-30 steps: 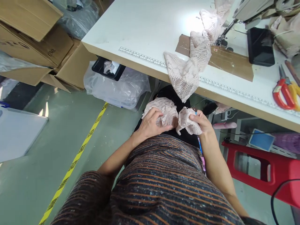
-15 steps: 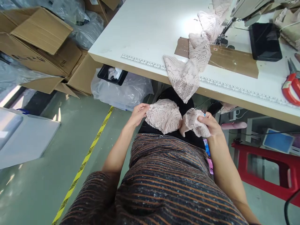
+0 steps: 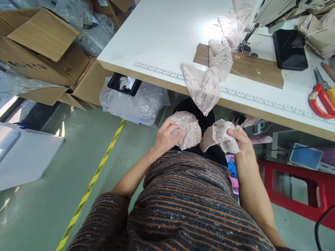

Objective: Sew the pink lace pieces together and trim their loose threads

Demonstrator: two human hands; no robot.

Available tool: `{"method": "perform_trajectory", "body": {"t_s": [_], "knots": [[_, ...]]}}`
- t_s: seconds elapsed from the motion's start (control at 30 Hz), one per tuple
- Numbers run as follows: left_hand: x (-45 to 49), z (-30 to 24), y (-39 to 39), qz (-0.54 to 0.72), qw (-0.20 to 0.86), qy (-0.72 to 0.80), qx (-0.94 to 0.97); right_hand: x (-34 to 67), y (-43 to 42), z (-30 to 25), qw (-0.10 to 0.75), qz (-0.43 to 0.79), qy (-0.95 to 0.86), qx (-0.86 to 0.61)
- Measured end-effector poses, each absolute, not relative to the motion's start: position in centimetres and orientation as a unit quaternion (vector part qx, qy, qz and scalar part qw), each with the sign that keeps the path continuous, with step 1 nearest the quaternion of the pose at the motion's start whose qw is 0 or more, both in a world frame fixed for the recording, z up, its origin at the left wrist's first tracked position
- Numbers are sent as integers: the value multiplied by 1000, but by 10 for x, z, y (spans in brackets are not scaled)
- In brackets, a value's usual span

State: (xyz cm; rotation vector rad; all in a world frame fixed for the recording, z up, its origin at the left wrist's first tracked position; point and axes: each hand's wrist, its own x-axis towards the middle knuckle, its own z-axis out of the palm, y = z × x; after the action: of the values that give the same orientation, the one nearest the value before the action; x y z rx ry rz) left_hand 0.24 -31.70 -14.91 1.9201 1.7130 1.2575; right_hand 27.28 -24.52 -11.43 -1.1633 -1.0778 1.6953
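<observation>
In the lap, over a dark orange-striped knit top, both hands work a pale pink lace strip, gathering it into two bunches. The left hand has its fingers curled into the rounder bunch. The right hand has its fingers closed tight on the other bunch, so the lace sits inside both grips and spans the gap between them. By my reading, further gathering calls for slack from above. The lace climbs over the edge of the white surface, crosses a brown cardboard sheet and reaches the sewing machine. Red-handled scissors lie well apart.
</observation>
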Motion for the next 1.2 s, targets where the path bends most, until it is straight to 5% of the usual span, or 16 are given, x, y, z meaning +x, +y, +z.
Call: {"method": "perform_trajectory", "body": {"t_s": [0.2, 0.43, 0.6, 0.9, 1.2], "knots": [[32, -151, -325, 372, 169, 568, 714, 277, -246, -115, 392, 668, -427, -466], [-20, -145, -295, 440, 472, 593, 481, 273, -248, -115, 402, 681, -411, -453], [-40, -154, -281, 470, 544, 586, 373, 274, -251, -106, 400, 682, -420, -446], [-62, -162, -273, 540, 420, 647, 337, 227, -254, -60, 275, 681, -562, -381], [-49, -155, -271, 591, 326, 640, 368, 193, -249, -92, 412, 531, -591, -447]]}}
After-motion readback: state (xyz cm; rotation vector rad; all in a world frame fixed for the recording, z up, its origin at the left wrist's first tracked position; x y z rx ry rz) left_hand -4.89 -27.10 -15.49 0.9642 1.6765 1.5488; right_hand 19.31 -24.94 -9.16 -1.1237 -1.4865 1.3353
